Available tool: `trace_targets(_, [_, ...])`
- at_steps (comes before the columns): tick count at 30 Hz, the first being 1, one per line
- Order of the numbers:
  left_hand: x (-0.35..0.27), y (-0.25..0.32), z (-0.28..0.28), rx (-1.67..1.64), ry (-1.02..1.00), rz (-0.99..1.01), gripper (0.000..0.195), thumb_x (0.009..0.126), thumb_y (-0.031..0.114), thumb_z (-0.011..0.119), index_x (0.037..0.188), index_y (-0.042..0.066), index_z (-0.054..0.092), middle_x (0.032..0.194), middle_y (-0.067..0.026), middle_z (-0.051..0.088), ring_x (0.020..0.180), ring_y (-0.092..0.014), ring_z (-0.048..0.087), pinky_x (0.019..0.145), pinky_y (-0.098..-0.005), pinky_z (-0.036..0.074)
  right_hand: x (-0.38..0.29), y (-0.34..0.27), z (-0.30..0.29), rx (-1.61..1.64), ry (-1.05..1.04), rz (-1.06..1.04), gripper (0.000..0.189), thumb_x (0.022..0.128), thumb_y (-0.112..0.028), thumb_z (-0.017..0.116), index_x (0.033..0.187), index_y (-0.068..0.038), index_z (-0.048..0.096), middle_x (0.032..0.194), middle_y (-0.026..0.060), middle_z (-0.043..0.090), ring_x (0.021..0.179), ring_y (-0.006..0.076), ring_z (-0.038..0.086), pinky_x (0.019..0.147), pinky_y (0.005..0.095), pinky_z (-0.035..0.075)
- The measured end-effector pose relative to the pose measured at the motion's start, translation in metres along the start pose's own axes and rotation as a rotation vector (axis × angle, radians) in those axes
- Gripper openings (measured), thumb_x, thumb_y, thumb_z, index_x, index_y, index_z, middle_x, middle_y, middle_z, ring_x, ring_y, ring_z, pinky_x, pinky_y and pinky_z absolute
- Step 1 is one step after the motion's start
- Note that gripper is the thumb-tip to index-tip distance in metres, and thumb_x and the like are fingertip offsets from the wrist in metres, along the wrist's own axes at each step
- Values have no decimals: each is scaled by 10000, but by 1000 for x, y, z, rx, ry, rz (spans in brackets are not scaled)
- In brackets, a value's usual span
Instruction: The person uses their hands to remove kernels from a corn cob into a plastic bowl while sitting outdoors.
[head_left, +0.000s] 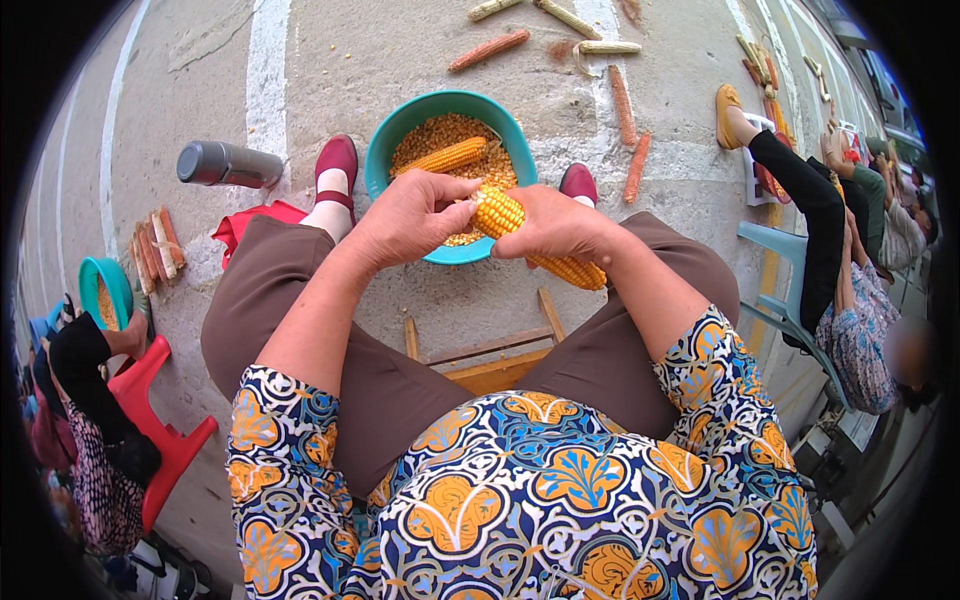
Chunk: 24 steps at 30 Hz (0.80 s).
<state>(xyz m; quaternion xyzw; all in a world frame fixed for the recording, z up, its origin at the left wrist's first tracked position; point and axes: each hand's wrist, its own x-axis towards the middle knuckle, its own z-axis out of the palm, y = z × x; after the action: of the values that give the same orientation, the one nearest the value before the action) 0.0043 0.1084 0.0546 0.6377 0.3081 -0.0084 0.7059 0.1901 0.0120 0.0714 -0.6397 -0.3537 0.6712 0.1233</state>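
An ear of yellow corn slants across my lap, above the near rim of a teal plastic basin. My right hand wraps around its middle, thumb lying along the kernels. At the ear's upper-left end, my left hand pinches the tip between thumb and fingers; the exact contact is partly hidden. Inside the basin, a second ear of corn rests on a layer of loose kernels. My forearms and hands cover part of the basin's near side.
Bare cobs lie scattered on the concrete ahead. Left of my feet are a grey flask and a cob pile. A wooden stool is beneath me. Seated people flank me, near a red stool and a blue chair.
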Motion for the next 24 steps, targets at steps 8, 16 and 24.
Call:
trace_targets(8, [2, -15, 9, 331, 225, 280, 252, 837, 50, 569, 1053, -36, 665, 770, -170, 669, 734, -144, 679, 686, -291, 523, 0, -3, 2, -67, 3, 2, 393, 654, -209, 709, 962, 19, 620, 792, 100, 651, 625, 168, 622, 554, 304, 524])
trace_targets(16, [6, -14, 7, 48, 145, -19, 313, 863, 89, 520, 1106, -57, 653, 799, -153, 700, 727, -146, 679, 661, -283, 531, 1, -6, 1, -141, 35, -2, 397, 643, -229, 709, 945, 16, 628, 801, 134, 660, 674, 201, 645, 602, 317, 534])
trace_targets(24, [3, 2, 2, 66, 16, -77, 341, 928, 140, 556, 1193, -70, 606, 852, -69, 686, 747, -94, 634, 692, -245, 522, -3, -7, 0, -198, 49, 5, 425, 633, -256, 714, 950, 15, 632, 822, 161, 670, 711, 240, 658, 652, 343, 537])
